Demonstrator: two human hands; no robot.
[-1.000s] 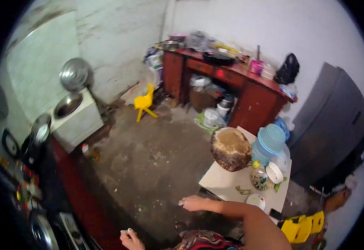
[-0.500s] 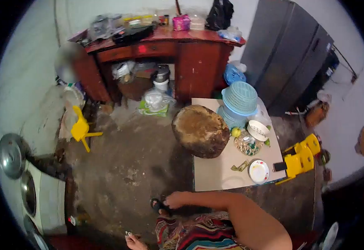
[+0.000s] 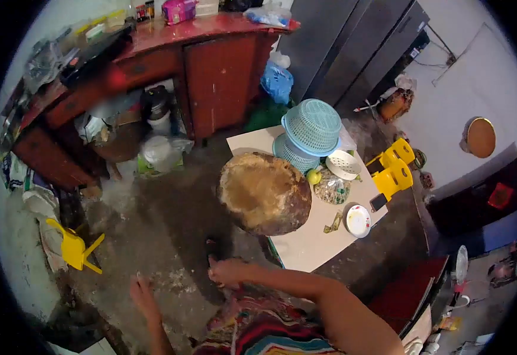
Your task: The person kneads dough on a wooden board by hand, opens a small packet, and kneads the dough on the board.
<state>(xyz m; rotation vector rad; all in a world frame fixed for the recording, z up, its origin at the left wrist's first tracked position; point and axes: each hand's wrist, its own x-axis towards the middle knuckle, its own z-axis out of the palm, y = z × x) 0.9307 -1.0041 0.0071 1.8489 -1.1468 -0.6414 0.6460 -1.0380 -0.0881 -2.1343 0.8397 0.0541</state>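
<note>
Right hand (image 3: 227, 273), grip unclear; round block (image 3: 264, 194) on surface (image 3: 303, 249) at its one o'clock; left hand (image 3: 143, 294) at nine, grip released.

A dark, stained floor (image 3: 169, 207) fills the middle of the frame, with a worn red desk (image 3: 220, 89) at upper left, a tall grey cabinet-like unit (image 3: 359, 53) at top centre, a pale table (image 3: 305, 251) right of centre, a yellow chair (image 3: 73, 247) at lower left, and a whitish wall (image 3: 453, 77) at upper right.
</note>
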